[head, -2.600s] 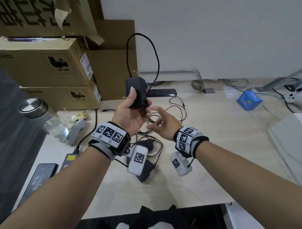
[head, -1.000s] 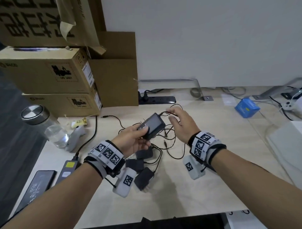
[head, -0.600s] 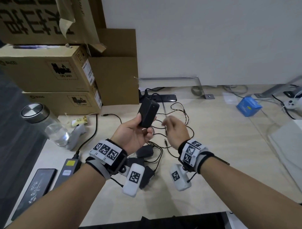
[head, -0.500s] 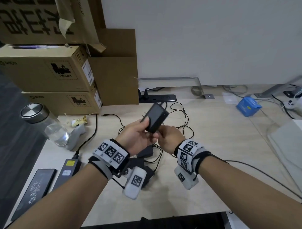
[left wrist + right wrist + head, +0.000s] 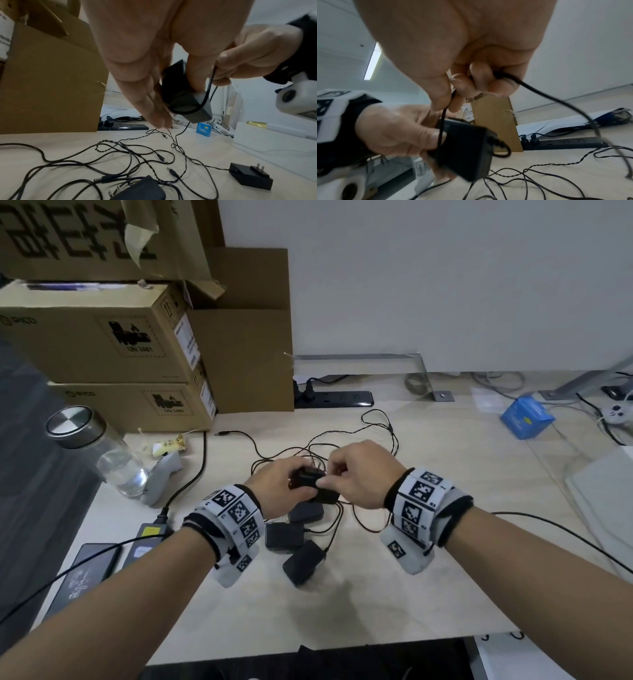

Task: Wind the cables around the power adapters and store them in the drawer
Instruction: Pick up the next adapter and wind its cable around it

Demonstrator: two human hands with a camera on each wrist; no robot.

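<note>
My left hand (image 5: 281,484) grips a black power adapter (image 5: 310,479) (image 5: 187,102) (image 5: 464,150) just above the desk. Its thin black cable (image 5: 208,86) (image 5: 441,129) loops once across the adapter's body. My right hand (image 5: 356,474) pinches that cable (image 5: 539,92) between thumb and fingers, right beside the adapter. Three more black adapters (image 5: 284,537) lie on the desk beneath my wrists. Their cables (image 5: 342,440) (image 5: 120,152) spread tangled behind my hands. No drawer is in view.
Stacked cardboard boxes (image 5: 102,337) stand at the back left, a black power strip (image 5: 334,398) along the wall. A water bottle (image 5: 99,450), a grey controller (image 5: 161,481), a phone (image 5: 85,573) and a charger brick (image 5: 147,539) lie at the left. A blue box (image 5: 527,417) sits at the right.
Both hands have come down from chest height to just above the desk. The right hand has carried the cable round the adapter and now pinches it close to the body.
</note>
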